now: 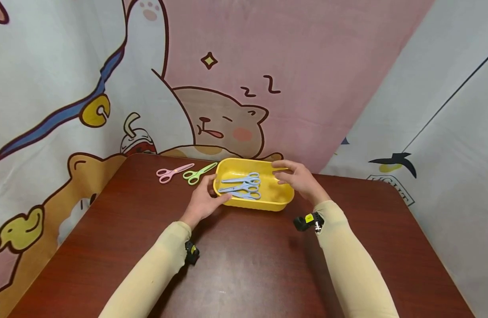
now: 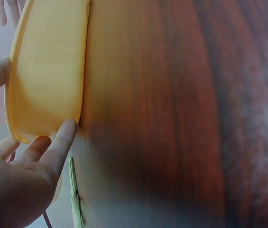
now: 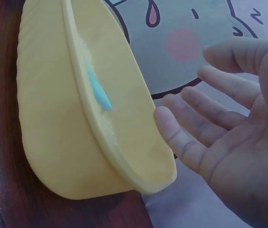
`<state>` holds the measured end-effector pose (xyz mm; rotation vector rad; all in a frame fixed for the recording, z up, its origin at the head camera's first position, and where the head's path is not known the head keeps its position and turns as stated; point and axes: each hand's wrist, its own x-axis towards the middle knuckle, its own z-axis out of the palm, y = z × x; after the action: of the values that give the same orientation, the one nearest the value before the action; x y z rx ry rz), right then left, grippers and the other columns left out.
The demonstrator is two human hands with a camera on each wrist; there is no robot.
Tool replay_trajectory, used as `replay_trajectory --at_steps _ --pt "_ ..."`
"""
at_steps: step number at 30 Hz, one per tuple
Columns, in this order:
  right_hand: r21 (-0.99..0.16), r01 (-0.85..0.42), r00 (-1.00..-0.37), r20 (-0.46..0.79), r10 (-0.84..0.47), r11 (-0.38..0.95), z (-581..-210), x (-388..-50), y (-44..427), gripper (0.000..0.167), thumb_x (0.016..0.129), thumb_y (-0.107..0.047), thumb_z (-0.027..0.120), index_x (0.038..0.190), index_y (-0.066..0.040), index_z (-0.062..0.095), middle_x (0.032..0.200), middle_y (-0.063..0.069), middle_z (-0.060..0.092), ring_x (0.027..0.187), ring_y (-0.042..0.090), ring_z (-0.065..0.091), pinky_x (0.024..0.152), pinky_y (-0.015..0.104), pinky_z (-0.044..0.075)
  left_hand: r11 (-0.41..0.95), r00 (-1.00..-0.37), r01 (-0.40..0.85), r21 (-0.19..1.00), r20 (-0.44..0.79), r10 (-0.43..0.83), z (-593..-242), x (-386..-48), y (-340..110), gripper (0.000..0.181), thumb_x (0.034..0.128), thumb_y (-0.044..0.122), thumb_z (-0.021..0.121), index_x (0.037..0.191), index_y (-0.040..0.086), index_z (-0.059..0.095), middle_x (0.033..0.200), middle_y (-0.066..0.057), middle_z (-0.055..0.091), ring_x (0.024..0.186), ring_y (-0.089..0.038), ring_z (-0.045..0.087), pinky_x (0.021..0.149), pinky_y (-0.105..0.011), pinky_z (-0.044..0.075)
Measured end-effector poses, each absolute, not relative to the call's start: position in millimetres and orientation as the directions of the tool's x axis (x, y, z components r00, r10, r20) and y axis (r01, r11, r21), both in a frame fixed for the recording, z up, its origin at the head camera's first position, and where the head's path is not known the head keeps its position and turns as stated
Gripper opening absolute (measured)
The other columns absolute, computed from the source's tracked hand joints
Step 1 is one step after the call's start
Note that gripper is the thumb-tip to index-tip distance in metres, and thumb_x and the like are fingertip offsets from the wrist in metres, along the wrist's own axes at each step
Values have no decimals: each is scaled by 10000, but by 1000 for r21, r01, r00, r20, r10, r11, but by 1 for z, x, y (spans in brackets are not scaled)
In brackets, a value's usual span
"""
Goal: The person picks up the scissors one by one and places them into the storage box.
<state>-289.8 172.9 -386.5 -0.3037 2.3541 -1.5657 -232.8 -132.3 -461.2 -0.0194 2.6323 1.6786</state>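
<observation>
A yellow plastic basket (image 1: 267, 206) stands at the back of the table with several light-blue scissors (image 1: 244, 187) inside, their handles toward the right. My left hand (image 1: 204, 198) grips the basket's left end, its thumb on the front rim and its fingers around the end wall, as the left wrist view also shows. Over the basket's right end hovers my right hand (image 1: 301, 179), fingers spread and holding nothing. In the right wrist view that hand (image 3: 233, 123) appears beside the basket's rim, apart from it or barely near it.
Pink scissors (image 1: 174, 171) and green scissors (image 1: 199, 173) lie on the brown table (image 1: 244, 265) to the left of the basket. Behind the table's back edge hangs a cartoon-printed cloth (image 1: 307, 66).
</observation>
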Motion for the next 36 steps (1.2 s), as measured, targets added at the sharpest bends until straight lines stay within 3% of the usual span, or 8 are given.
replay_trajectory --at_steps 7,14,18,22,25,29,36 --pt "-947 -54 -955 -43 -292 316 -393 -282 181 414 1015 -54 614 1419 24 571 1474 302 509 1321 433 549 982 437 551 427 -1000 -22 904 -25 2 -461 -232 -132 863 857 311 868 1554 145 385 1379 -104 597 1115 -249 635 932 -395 529" --pt "-958 -67 -976 5 -218 279 -398 -270 191 420 996 -32 619 1411 25 583 1433 286 547 1214 261 629 890 249 560 426 -1000 -26 904 -29 -1 -461 -232 -132 860 855 319 868 1552 157 390 1357 -106 605 1125 -254 634 924 -401 531" --pt "-963 -68 -985 23 -169 262 -401 -264 196 405 989 -30 631 1389 25 599 1399 281 581 1201 226 648 884 235 559 419 -999 -31 907 -33 -1 -461 -231 -132 869 850 320 871 1554 158 388 1364 -112 604 1134 -257 632 932 -404 530" --pt "-963 -72 -991 40 -127 261 -406 -261 200 390 996 -42 632 1380 22 607 1366 319 587 1084 88 668 857 214 560 414 -999 -35 910 -37 -4 -461 -231 -132 873 848 321 874 1554 158 388 1384 -110 598 1128 -257 631 933 -403 528" --pt "-963 -72 -994 46 -104 260 -408 -257 202 389 1002 -57 632 1383 18 605 1367 338 579 1123 160 667 850 213 563 413 -999 -38 910 -40 -5 -461 -231 -132 875 849 323 873 1556 155 386 1391 -104 595 1124 -253 632 932 -400 529" --pt "-968 -69 -995 51 -81 242 -411 -253 203 413 1002 -49 627 1402 40 580 1368 336 584 1233 366 610 859 226 570 414 -999 -33 910 -35 -3 -461 -231 -132 874 850 317 872 1558 148 386 1392 -110 598 1121 -255 636 933 -402 529" --pt "-960 -62 -998 58 -24 272 -419 -247 207 436 996 -48 628 1423 21 573 1387 291 594 1281 350 587 857 152 527 416 -1000 -18 909 -21 3 -460 -231 -132 869 853 311 869 1557 140 388 1398 -114 599 1119 -253 644 926 -397 531"
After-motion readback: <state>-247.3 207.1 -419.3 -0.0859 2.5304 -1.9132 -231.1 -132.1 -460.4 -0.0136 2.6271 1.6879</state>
